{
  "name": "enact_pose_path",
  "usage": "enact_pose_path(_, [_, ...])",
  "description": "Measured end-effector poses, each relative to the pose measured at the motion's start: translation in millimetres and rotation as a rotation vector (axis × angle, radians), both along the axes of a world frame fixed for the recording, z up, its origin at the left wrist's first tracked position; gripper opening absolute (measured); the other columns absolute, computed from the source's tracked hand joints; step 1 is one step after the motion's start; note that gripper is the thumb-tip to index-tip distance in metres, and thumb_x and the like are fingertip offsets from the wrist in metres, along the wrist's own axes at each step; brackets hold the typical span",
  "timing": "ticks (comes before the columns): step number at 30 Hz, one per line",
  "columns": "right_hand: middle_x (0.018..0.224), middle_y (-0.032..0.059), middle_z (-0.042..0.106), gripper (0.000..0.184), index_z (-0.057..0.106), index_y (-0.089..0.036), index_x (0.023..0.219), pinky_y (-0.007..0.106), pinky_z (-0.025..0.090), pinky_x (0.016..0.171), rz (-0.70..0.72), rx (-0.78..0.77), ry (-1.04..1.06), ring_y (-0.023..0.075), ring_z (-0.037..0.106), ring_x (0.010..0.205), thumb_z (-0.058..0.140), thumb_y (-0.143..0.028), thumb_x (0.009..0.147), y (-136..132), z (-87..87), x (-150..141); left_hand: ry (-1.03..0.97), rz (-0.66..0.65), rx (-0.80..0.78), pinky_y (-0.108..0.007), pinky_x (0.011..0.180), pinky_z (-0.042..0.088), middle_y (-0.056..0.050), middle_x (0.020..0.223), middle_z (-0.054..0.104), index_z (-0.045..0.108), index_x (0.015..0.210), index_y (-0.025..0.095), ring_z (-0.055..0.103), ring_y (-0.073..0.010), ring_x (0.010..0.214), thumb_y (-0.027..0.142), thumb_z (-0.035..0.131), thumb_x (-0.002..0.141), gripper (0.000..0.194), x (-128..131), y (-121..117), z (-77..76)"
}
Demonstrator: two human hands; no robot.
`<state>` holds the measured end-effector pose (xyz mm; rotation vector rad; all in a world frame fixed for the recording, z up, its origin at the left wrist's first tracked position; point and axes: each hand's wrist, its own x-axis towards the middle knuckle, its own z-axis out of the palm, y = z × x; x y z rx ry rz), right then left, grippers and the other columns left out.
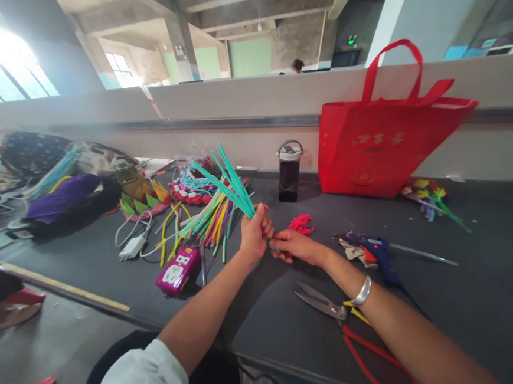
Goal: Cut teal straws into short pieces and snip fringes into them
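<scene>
My left hand (255, 233) is wrapped round a bundle of teal pipe cleaners (235, 188), whose loose ends fan out up and to the left. Just below and to the right, my right hand (294, 244) pinches at the lower ends of the bundle. Its fingertips partly hide what they grip, though a bit of green shows there. Behind the hands sits a small heap of pinkish-red pieces (302, 224). A pile of mixed-colour pipe cleaners (214, 219) lies behind my left hand. Large scissors with red handles (325, 302) lie partly under my right forearm.
A blue glue gun (379, 256) rests to the right. Farther back stand a dark tumbler (288, 174) and a red bag (381, 146), with pipe-cleaner flowers (434, 196) beside it. At left are a purple tissue pack (178, 272) and a white charger (133, 248) with its cable.
</scene>
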<state>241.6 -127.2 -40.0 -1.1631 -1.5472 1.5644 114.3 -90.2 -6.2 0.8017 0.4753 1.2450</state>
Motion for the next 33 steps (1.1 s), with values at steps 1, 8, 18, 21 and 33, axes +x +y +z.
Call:
enact_pose_path(1, [0.062, -0.0045, 0.054, 0.042, 0.056, -0.017, 0.076, 0.02, 0.034, 0.041, -0.014, 0.014, -0.026, 0.006, 0.041, 0.045, 0.061, -0.058, 0.076, 0, 0.7, -1, -0.005, 0.003, -0.001, -0.018, 0.036, 0.011, 0.013, 0.046, 0.025, 0.052, 0.081, 0.018, 0.017, -0.0019, 0.035, 0.042, 0.074, 0.073, 0.033, 0, -1, -0.1])
enact_pose_path(8, [0.052, -0.0064, 0.049, 0.02, 0.064, -0.015, 0.07, 0.021, 0.027, 0.047, -0.099, 0.194, -0.263, 0.0071, 0.038, 0.046, 0.057, -0.03, 0.082, -5, 23.8, -2, -0.047, -0.01, 0.049, -0.018, 0.035, 0.015, 0.013, 0.044, 0.022, 0.056, 0.08, 0.018, 0.017, -0.0029, 0.035, 0.037, 0.073, 0.074, 0.026, -7, -1, 6.9])
enact_pose_path(18, [0.077, 0.001, 0.064, 0.022, 0.072, -0.018, 0.083, 0.025, 0.039, 0.073, -0.15, 0.508, -0.428, 0.0142, 0.057, 0.076, 0.055, -0.03, 0.091, -90, 54.7, 8, 0.055, -0.124, 0.225, -0.017, 0.036, 0.02, 0.011, 0.046, 0.023, 0.057, 0.078, 0.018, 0.02, -0.0034, 0.036, 0.031, 0.066, 0.08, 0.017, -33, -66, 83.3])
enact_pose_path(21, [0.085, 0.0021, 0.064, 0.019, 0.073, -0.022, 0.087, 0.027, 0.038, 0.08, -0.164, 0.574, -0.477, 0.0161, 0.056, 0.087, 0.058, -0.032, 0.091, -112, 42.8, -12, 0.234, -0.143, 0.286, -0.017, 0.038, 0.022, 0.01, 0.045, 0.029, 0.058, 0.076, 0.017, 0.024, -0.0031, 0.038, 0.032, 0.07, 0.077, 0.02, -32, -102, 91.4])
enact_pose_path(33, [0.071, -0.0025, 0.058, 0.006, 0.064, -0.018, 0.074, 0.023, 0.032, 0.06, -0.158, 0.401, -0.517, 0.013, 0.051, 0.067, 0.062, -0.022, 0.079, -132, 19.8, -37, 0.48, -0.182, 0.203, -0.02, 0.042, 0.022, 0.006, 0.05, 0.039, 0.062, 0.07, 0.014, 0.029, -0.0033, 0.043, 0.039, 0.076, 0.069, 0.028, -26, -129, 62.3])
